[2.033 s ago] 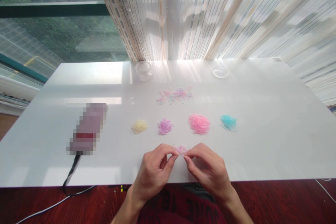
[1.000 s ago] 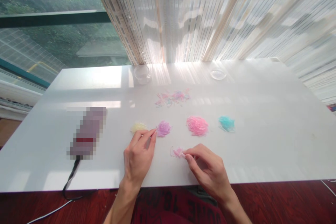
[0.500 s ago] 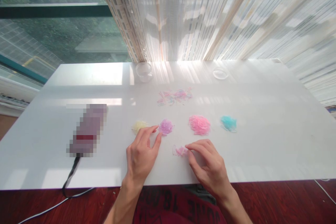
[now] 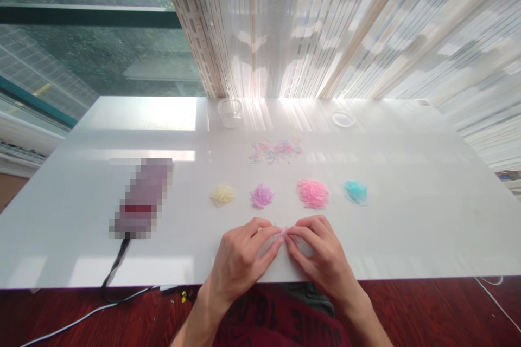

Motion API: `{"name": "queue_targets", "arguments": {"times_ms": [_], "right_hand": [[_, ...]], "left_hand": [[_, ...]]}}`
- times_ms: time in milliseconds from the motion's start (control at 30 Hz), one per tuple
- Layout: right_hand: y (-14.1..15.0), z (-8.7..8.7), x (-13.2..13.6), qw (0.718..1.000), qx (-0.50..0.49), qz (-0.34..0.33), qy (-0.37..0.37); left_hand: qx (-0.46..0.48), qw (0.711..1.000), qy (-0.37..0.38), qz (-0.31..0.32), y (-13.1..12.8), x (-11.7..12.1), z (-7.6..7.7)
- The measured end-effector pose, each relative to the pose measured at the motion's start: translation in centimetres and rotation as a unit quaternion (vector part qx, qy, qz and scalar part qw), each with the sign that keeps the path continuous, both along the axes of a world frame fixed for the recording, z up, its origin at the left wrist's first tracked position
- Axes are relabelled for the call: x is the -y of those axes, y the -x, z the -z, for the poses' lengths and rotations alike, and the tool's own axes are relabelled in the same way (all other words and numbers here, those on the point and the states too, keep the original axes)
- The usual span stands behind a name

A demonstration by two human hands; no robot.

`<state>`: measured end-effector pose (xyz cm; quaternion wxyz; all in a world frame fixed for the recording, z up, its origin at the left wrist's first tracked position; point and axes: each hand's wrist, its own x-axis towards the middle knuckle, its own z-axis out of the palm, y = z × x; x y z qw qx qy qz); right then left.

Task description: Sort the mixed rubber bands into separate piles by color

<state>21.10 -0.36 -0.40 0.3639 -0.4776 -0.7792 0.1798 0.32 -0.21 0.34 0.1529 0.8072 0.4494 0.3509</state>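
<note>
My left hand (image 4: 243, 255) and my right hand (image 4: 321, 252) meet at a small pinkish-purple heap of thin strands (image 4: 284, 231) near the table's front edge. Thumb and forefinger of each hand are drawn together at this heap, which they partly cover. How many strands lie between the fingertips cannot be seen. Behind the hands, a row of sorted piles runs from left to right: a pale yellow pile (image 4: 222, 195), a purple pile (image 4: 262, 196), a larger pink pile (image 4: 312, 193) and a turquoise pile (image 4: 356, 192). Farther back lies a loose scatter of mixed-colour strands (image 4: 277, 150).
A clear round container (image 4: 230, 111) and a clear shallow lid or dish (image 4: 343, 119) stand at the white table's (image 4: 427, 217) back edge. A pixelated purplish object (image 4: 142, 198) with a black cable (image 4: 118, 260) lies left. Beyond hang striped curtains (image 4: 277, 27) beside a window.
My left hand went from the small heap to the purple pile, parted its fingers there, then came back to the heap. My right hand stayed beside the heap, its fingertips closing in on it.
</note>
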Motion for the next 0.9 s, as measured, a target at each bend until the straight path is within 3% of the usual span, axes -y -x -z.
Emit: {"name": "queue_targets", "arguments": {"times_ms": [267,900], "right_hand": [[-0.2,-0.5,-0.3,0.998,-0.054,-0.011,0.003],[-0.1,-1.1,-0.3,0.996,-0.089,0.011,0.004]], "left_hand": [[-0.018,1.000,0.006,-0.013,-0.3,-0.3,0.3],[0.084,0.996,0.023,0.002,0.1,-0.3,-0.3]]}}
